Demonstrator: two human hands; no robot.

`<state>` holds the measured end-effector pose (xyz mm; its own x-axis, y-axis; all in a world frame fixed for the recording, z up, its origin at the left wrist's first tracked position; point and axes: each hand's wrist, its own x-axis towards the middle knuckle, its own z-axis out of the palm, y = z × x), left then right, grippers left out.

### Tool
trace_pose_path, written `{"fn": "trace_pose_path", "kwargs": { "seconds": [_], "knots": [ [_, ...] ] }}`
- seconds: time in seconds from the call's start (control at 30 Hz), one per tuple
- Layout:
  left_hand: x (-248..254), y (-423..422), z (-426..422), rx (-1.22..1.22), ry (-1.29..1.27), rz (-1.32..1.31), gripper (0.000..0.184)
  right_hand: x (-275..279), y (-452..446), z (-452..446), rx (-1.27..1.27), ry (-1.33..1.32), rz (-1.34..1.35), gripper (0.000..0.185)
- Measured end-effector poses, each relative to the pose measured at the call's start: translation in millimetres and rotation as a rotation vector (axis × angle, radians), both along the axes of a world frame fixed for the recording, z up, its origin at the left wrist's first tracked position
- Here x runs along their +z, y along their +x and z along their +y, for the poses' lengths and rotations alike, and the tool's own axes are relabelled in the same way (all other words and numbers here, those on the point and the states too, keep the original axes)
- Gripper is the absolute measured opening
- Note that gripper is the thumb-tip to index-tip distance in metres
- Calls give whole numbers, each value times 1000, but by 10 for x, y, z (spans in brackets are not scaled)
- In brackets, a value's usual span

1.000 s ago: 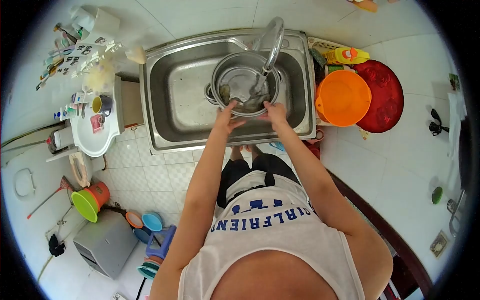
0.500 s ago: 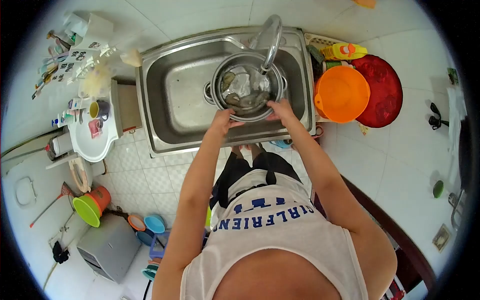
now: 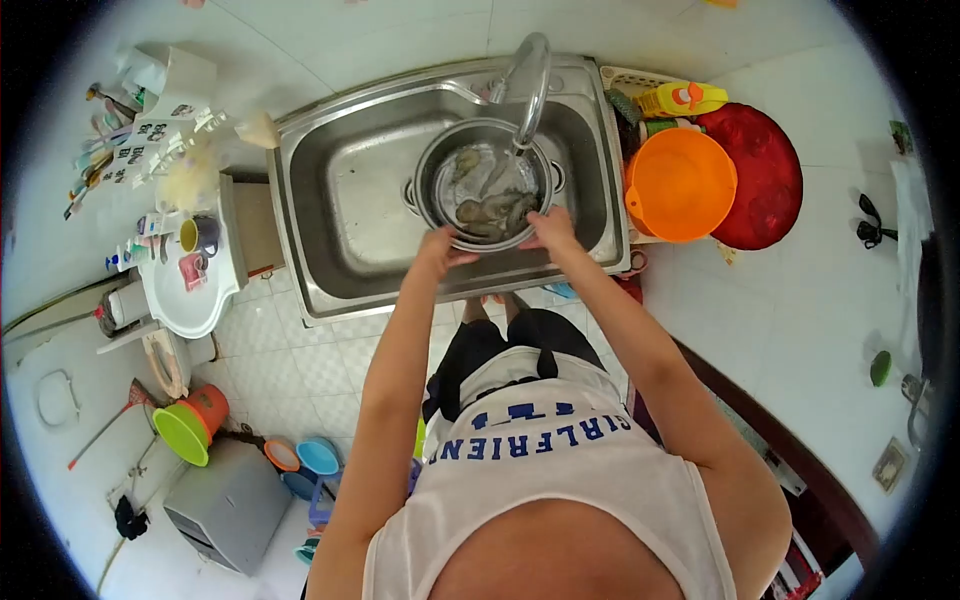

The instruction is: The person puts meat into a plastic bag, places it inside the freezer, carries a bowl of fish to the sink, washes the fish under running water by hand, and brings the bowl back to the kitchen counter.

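Observation:
A round metal pot point(image 3: 484, 184) with two side handles is in the right half of the steel sink point(image 3: 360, 160), under the curved faucet point(image 3: 537, 90). Water and several greyish-brown pieces of food point(image 3: 495, 212) lie inside it; what they are I cannot tell. At the near left of its rim, my left hand point(image 3: 441, 253) grips the pot, thumb on the rim and fingers beneath. My right hand point(image 3: 550, 231) holds the near right of the same rim, with its lower fingers partly hidden.
Right of the sink stand an orange basin point(image 3: 682, 185), a red round lid or tray point(image 3: 765, 180) and a yellow bottle point(image 3: 680, 99). A white washbasin point(image 3: 190, 290) with a mug point(image 3: 199, 234) is at the left. Buckets and a grey cabinet point(image 3: 228, 505) stand lower left.
The food pieces have shifted within the pot and lie more toward its near side and middle. Both hands have kept their hold on the rim while the view has moved slightly.

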<state>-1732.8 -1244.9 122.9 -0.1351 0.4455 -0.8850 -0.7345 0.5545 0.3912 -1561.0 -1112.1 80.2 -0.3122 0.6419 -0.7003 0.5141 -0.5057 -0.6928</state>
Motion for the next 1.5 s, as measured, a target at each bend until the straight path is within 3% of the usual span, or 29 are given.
{"fn": "trace_pose_path", "kwargs": {
  "seconds": [0.1,0.2,0.23,0.27,0.43,0.47,0.63,0.8,0.87,0.9,0.97,1.0,1.07,1.1,1.17,1.27,1.4,1.47,1.5],
  "knots": [
    [154,301,90,18,15,3,31,656,-63,193,-89,-95,-75,32],
    [47,46,67,-29,6,87,32,434,-23,-100,-262,-135,124,32],
    [-406,-140,-64,-14,13,-44,32,616,-112,-198,-230,-253,91,34],
    [-128,-222,-61,-94,-82,-26,32,688,-171,-241,-198,-298,123,34],
    [-3,206,46,139,65,-83,32,721,-125,179,42,4,-47,33],
    [43,260,92,150,70,-72,30,684,-53,170,-56,70,-103,27],
    [0,152,61,171,43,-52,23,554,71,-61,-96,46,24,27],
    [48,237,99,318,13,-69,18,261,166,77,28,109,-19,35],
    [6,280,82,313,3,-64,17,502,31,67,24,985,-237,38],
    [-113,295,39,342,30,-95,17,656,-51,113,41,987,-238,38],
    [-153,316,17,388,60,-128,17,944,-261,254,87,1325,-228,45],
    [-79,326,21,381,62,-117,17,970,-361,336,101,1326,-224,45],
    [-32,345,25,376,66,-107,18,940,-626,575,510,1125,-40,44],
    [-34,356,23,368,68,-101,17,953,-764,663,518,1124,-38,44],
    [-37,379,20,367,69,-99,17,935,-1033,826,691,1437,184,34],
    [-22,402,-2,402,28,-101,18,519,-1262,1097,791,1657,187,34],
    [51,390,-38,379,16,-107,18,509,-1352,1041,868,1535,18,37],
    [38,384,-50,368,-9,-100,18,476,-1360,1050,846,1631,72,38],
    [18,374,-48,361,-1,-108,17,484,-1398,1059,926,1607,-45,39]
  ]
}}
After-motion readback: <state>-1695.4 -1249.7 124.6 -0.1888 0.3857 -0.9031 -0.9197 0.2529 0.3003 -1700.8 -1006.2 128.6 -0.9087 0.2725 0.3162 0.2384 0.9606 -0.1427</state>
